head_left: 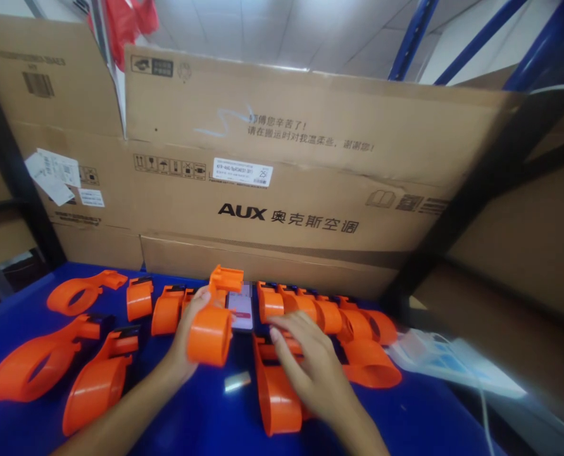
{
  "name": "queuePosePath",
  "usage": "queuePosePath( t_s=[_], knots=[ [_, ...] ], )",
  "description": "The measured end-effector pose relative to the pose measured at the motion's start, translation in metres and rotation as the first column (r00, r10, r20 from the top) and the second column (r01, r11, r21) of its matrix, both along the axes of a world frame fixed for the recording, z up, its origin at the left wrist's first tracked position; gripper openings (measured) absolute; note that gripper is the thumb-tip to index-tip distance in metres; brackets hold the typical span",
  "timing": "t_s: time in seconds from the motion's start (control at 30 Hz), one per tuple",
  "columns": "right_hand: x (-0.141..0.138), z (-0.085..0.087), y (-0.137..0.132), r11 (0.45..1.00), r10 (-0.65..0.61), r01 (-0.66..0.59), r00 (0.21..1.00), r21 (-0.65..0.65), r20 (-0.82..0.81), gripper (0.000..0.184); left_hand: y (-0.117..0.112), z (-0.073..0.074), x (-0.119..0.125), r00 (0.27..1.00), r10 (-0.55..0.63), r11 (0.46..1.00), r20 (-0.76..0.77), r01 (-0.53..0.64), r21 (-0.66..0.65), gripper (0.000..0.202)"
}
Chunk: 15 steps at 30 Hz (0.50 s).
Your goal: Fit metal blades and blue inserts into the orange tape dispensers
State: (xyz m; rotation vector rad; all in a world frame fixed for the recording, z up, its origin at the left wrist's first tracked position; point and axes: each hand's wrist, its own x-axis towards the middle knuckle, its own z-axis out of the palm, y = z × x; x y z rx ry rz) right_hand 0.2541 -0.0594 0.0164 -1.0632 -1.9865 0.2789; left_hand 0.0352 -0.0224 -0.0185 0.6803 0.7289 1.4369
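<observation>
My left hand (185,339) is closed around an orange plastic ring with a bracket-like end (209,337), held above the table with its bracket pointing up and away. My right hand (318,364) reaches over another orange ring piece (280,399) that lies on the blue table. Its thumb and fingers are apart and loosely bent, with nothing seen between them. The fingertips are close to a smaller orange ring (271,305); whether they touch it I cannot tell. Part of the nearer piece is hidden behind the right hand.
Several like orange pieces lie left (96,392) and right (373,364) on the blue table (191,421). A lit phone (240,311) lies between the groups. A small shiny strip (237,382) is in front. Cardboard (286,190) walls the back; a white cable (483,405) hangs right.
</observation>
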Motion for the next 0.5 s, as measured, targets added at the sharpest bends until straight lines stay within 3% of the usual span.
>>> queuePosePath(
  t_s=[0.1,0.17,0.2,0.27,0.33,0.4,0.5],
  knots=[
    [-0.016,0.006,-0.016,0.981,0.173,-0.183,0.977,0.066,0.127,0.021,-0.005,0.008,-0.005,0.995,0.091,0.995,0.050,-0.092,0.022,0.035],
    [-0.032,0.000,-0.026,0.959,0.271,-0.280,0.946,0.029,0.175,0.021,-0.010,0.015,-0.006,0.988,0.136,0.987,0.068,-0.141,0.073,0.035],
    [-0.041,-0.008,-0.030,0.963,0.264,-0.271,0.937,-0.001,0.230,0.023,-0.011,0.019,-0.006,0.987,0.147,0.984,0.071,-0.153,0.091,0.035],
    [-0.058,-0.031,-0.034,0.986,0.150,-0.169,0.890,0.005,0.430,0.025,-0.014,0.024,-0.006,0.985,0.158,0.981,0.073,-0.165,0.102,0.036],
    [-0.073,-0.064,-0.033,0.993,-0.003,-0.068,0.801,0.095,0.598,0.028,-0.014,0.026,-0.006,0.982,0.177,0.979,0.073,-0.183,0.090,0.035],
    [-0.084,-0.098,-0.030,0.957,-0.224,0.063,0.778,0.282,0.587,0.037,-0.014,0.026,-0.006,0.981,0.183,0.979,0.061,-0.187,0.080,0.033],
    [-0.092,-0.139,-0.027,0.907,-0.353,0.146,0.773,0.394,0.526,0.035,-0.013,0.023,-0.006,0.988,0.154,0.983,0.021,-0.156,0.095,0.033]
  ],
)
